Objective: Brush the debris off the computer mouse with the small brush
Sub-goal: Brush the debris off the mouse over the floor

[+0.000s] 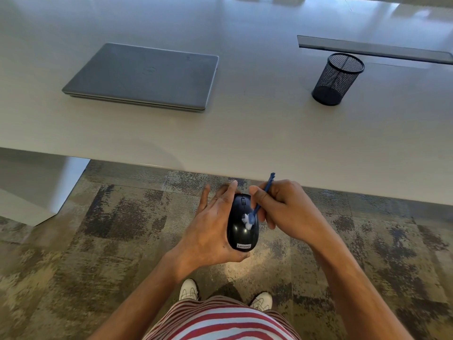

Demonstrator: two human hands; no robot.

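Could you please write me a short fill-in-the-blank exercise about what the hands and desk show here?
1. The left hand holds the black ____.
2. The right hand holds the small brush, whose white bristles touch the mouse's ____ side.
3. The laptop on the desk is ____.
4. The mesh pen cup stands ____.

Missing words: mouse; top; closed; upright

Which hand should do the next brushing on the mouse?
The right hand: it already grips the small brush, bristles on the mouse. The left hand is busy holding the mouse.
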